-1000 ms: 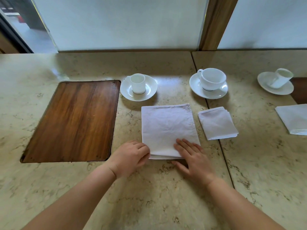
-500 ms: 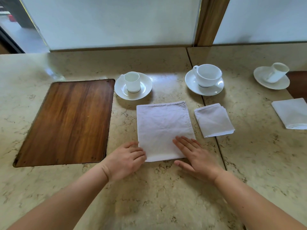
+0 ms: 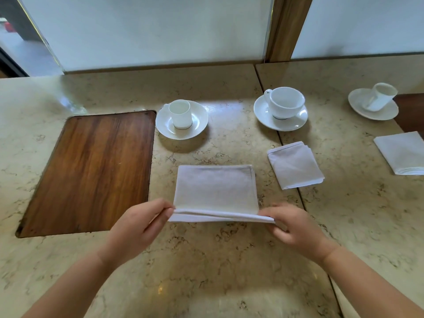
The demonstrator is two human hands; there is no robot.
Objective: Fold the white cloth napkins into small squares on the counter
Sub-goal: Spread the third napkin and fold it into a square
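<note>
- Lying at the counter's [image 3: 206,271] near middle, the white cloth napkin [image 3: 215,189] was seen half-folded, its near edge lifted.
- That edge was pinched at its two corners, by the left hand [image 3: 140,226] and by the right hand [image 3: 291,226].
- The cloth was judged light, soft and limp; corner holds would keep its layers aligned.
- A finished folded napkin [image 3: 296,166] lay just beside, another [image 3: 403,154] farther right.
- Cups on saucers [image 3: 182,120] stood behind.

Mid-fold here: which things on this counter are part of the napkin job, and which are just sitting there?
Job: napkin being folded, left hand, right hand, folded napkin, far-right napkin.
Idle: three cups on saucers, wooden inlay.
</note>
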